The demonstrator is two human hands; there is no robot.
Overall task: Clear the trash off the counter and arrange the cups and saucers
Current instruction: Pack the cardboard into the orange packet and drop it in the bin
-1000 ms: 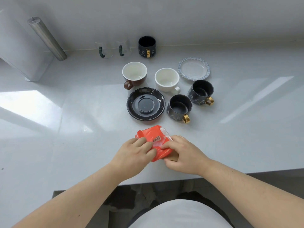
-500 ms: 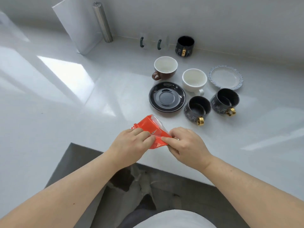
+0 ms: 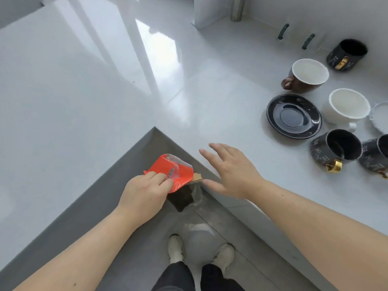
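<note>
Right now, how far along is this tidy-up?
Early. The orange wrapper is off the white counter, pinched in the left hand over the floor, not yet binned. The right hand hovers open and empty. Left to do: the black saucer sits bare, and the cups, like the white cup, stand loose around it.

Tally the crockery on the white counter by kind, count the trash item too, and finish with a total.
Cups with visible bowls: 5 – brown cup with white inside, white cup, three black gold-handled cups
Saucers: 2 – glossy black saucer, pale patterned saucer, cut off by the frame edge
Trash: 1 – orange plastic wrapper, held in the left hand
Total: 8
</note>
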